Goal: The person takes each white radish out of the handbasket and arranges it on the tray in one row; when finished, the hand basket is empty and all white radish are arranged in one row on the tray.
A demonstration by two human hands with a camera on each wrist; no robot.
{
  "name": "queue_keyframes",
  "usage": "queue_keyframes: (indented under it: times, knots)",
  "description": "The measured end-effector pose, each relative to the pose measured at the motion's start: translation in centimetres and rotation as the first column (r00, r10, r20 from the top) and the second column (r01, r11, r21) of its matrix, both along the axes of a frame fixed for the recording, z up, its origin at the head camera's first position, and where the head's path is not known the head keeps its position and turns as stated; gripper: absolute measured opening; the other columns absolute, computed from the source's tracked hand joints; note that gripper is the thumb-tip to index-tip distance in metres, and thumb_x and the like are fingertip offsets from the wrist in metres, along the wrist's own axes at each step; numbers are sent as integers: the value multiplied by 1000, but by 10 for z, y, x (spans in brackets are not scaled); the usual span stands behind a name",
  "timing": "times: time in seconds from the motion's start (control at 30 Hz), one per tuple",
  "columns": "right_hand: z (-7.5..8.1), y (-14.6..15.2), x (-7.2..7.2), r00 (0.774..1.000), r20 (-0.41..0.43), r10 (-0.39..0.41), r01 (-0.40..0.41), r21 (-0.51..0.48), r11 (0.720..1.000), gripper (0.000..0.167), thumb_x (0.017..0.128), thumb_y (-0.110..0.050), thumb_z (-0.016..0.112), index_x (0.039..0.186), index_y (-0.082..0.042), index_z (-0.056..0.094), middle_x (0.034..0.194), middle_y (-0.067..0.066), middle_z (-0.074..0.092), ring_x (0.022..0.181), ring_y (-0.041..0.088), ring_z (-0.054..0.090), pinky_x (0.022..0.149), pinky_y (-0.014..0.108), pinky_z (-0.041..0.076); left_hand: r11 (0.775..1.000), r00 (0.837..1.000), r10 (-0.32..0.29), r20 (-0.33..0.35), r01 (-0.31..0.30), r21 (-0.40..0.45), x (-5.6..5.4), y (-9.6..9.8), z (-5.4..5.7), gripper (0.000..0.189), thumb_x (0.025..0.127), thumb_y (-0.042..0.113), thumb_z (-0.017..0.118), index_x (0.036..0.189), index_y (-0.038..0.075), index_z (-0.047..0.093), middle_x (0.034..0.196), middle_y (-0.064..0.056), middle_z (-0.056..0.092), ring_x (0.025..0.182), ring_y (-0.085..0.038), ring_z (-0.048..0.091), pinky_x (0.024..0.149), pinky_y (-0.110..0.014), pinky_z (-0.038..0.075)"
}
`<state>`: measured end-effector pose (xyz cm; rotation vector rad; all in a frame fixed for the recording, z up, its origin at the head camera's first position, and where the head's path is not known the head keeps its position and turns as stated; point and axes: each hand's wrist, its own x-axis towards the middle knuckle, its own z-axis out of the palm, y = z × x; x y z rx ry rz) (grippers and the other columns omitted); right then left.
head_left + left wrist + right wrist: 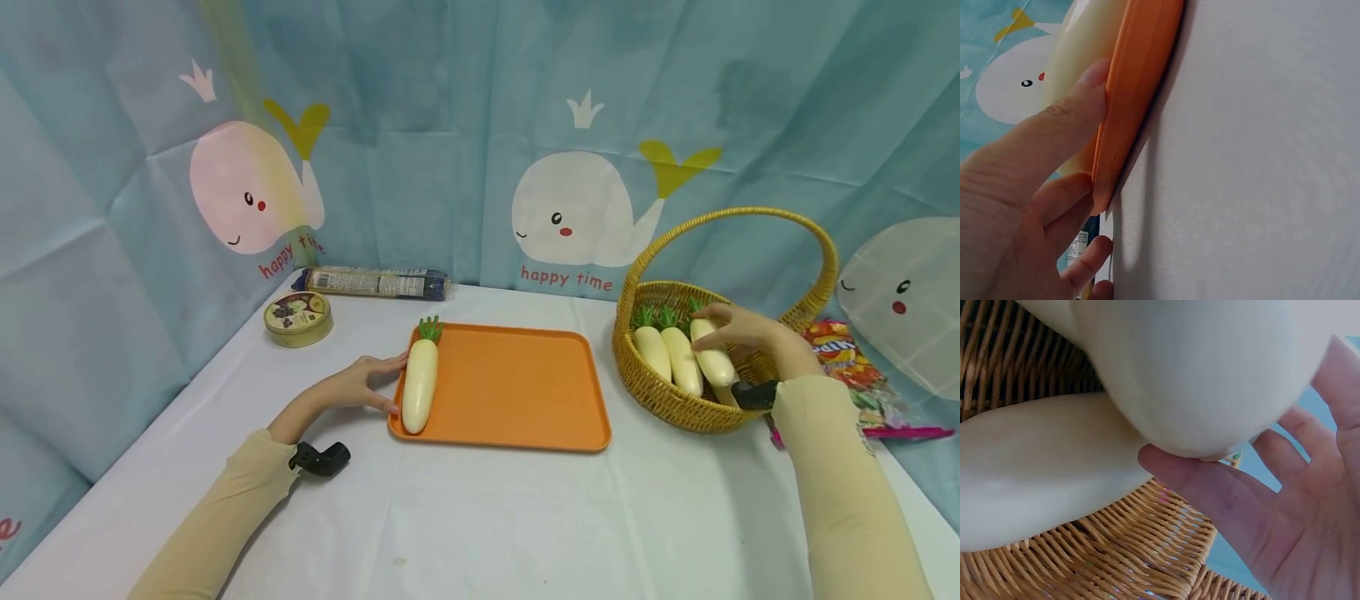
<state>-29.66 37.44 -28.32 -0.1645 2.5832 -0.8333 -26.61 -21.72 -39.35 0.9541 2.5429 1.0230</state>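
My right hand point(744, 327) grips a white radish point(715, 365) with a green top, at the wicker basket point(647, 385) on the right. In the right wrist view its thumb presses under the pale rounded radish point(1204, 375), with another radish point(1041, 469) lying below. More white radishes point(681, 360) lie side by side in the basket. My left hand point(348, 389) touches the left edge of the orange tray point(517, 392), thumb and fingers spread along the rim. One white radish point(420, 385) lies lengthwise on the tray beside that hand, green leaves pointing away from me.
A round tin point(298, 319) stands at the back left, with a long wrapped packet point(375, 282) behind it along the curtain point(450, 150). A colourful snack bag point(847, 367) lies right of the basket. The basket's tall handle point(738, 212) arches over it.
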Motion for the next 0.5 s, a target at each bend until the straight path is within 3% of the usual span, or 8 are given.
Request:
queue_keyframes:
  times: [0.23, 0.4, 0.5]
  knots:
    - [2, 1, 3, 1000, 6, -18, 19, -22, 1000, 77, 82, -33, 65, 135, 5, 24, 129, 32, 20, 98, 38, 48, 69, 42, 49, 999, 999, 30, 17, -30, -23, 3, 2, 1, 84, 70, 30, 76, 135, -3, 33, 140, -19, 28, 124, -41, 21, 97, -59, 13]
    - [8, 0, 4, 999, -33, -26, 25, -24, 999, 80, 81, -35, 66, 136, 6, 23, 131, 32, 21, 96, 35, 50, 69, 41, 49, 997, 998, 58, 25, -57, -54, 3, 1, 2, 86, 71, 32, 76, 136, -1, 32, 141, -18, 26, 123, -41, 22, 96, -58, 16]
    - [10, 0, 4, 997, -65, -31, 30, -28, 999, 79, 81, -35, 66, 136, 5, 25, 131, 33, 24, 92, 32, 52, 67, 40, 50, 998, 999, 45, 22, -44, -43, 3, 1, 4, 85, 71, 31, 75, 136, -2, 32, 140, -19, 26, 124, -41, 21, 97, -58, 16]
